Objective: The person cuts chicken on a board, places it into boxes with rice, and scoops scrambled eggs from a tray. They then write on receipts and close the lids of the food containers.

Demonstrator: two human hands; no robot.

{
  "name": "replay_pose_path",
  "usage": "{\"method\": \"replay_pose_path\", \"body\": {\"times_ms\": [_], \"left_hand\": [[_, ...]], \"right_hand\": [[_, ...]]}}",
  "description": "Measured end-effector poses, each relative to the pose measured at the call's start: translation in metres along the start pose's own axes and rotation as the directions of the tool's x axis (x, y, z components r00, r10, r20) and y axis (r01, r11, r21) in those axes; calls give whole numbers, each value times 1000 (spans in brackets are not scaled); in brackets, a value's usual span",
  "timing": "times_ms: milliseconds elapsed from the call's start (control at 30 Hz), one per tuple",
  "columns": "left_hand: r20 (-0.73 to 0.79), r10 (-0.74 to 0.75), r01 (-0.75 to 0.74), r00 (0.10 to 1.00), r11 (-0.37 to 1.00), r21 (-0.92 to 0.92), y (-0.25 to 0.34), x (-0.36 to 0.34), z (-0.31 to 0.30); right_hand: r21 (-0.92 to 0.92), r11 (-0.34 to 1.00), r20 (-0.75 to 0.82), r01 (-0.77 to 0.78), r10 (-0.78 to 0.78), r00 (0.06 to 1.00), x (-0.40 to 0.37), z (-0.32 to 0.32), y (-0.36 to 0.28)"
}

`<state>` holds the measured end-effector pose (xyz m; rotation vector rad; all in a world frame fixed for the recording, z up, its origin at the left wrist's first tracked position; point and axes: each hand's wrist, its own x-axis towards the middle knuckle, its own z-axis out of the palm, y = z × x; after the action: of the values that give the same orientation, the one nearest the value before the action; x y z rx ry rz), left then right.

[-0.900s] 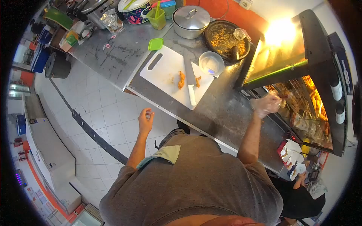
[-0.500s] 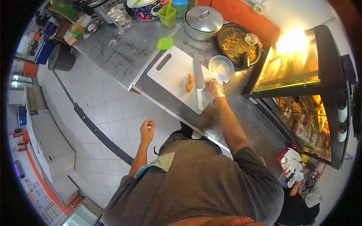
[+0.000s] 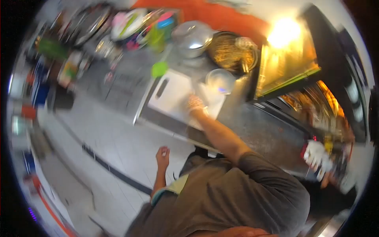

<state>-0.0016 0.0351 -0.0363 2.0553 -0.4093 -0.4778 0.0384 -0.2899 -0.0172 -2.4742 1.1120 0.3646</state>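
Right hand (image 3: 195, 104) rests on the cutting board (image 3: 170, 96), grip blurred; left hand (image 3: 162, 153) hangs loosely curled.

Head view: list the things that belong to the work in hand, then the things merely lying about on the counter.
In use: right hand, gloved, on the white cutting board; whether it grips anything is too blurred to tell.
Lying about: clear bowl, lidded pot, dark pan of crumbs, green lid, heated display case. The left hand hangs idle beside the body.
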Motion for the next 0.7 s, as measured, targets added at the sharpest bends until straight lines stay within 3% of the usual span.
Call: {"method": "replay_pose_path", "body": {"times_ms": [33,67,100,133,167,200,233,267,300,333,367,467,533,567,600,633,700], "left_hand": [[11,-13,13,1000,1000,-17,-5,1,0],[-19,98,-98,995,995,22,-3,4,1],[-17,73,-73,997,995,-63,-11,5,3],[-2,39,-39,999,998,-47,-19,4,4],[-6,-6,6,1000,1000,-29,-23,2,4],[25,30,-29,999,999,-21,-21,4,4],[32,-10,11,999,1000,-27,-18,5,0],[37,-57,59,998,997,-40,-18,3,1],[48,-35,37,998,998,-42,-21,2,7],[58,-10,15,998,997,-71,-24,1,9],[65,10,-3,998,995,-102,-25,1,12],[57,62,-62,996,998,-14,-7,-5,25],[86,87,-89,992,996,15,16,-3,40],[115,102,-108,988,993,49,27,-3,49],[110,109,-115,988,992,51,35,-1,57],[138,154,-162,978,985,51,42,4,70],[140,207,-213,968,976,36,73,4,104]], "right_hand": [[-97,995,-62,30,-36,997,9,30,-4],[-190,981,-148,37,-66,987,24,66,-8],[-2,1000,36,-22,22,999,-4,-2,-18],[-15,999,-53,44,-45,998,-6,8,-17],[215,972,-333,95,-18,943,54,100,-15],[370,893,-585,255,11,811,111,191,-13],[568,770,-348,291,-95,933,73,132,4],[761,625,-56,173,-202,978,34,69,21],[841,539,216,-32,-282,935,-14,-6,37],[975,165,200,-152,-333,921,-43,-38,62],[932,-226,183,-285,-384,905,-72,-69,86],[871,-490,-116,29,-148,982,-180,-210,173],[806,-438,-384,398,125,915,-225,-273,224],[788,-324,-459,523,257,851,-220,-283,248],[755,-195,-534,626,372,759,-211,-288,271],[747,-199,-543,634,368,755,-197,-291,288],[665,319,-715,675,534,452,-163,-303,308]]}}
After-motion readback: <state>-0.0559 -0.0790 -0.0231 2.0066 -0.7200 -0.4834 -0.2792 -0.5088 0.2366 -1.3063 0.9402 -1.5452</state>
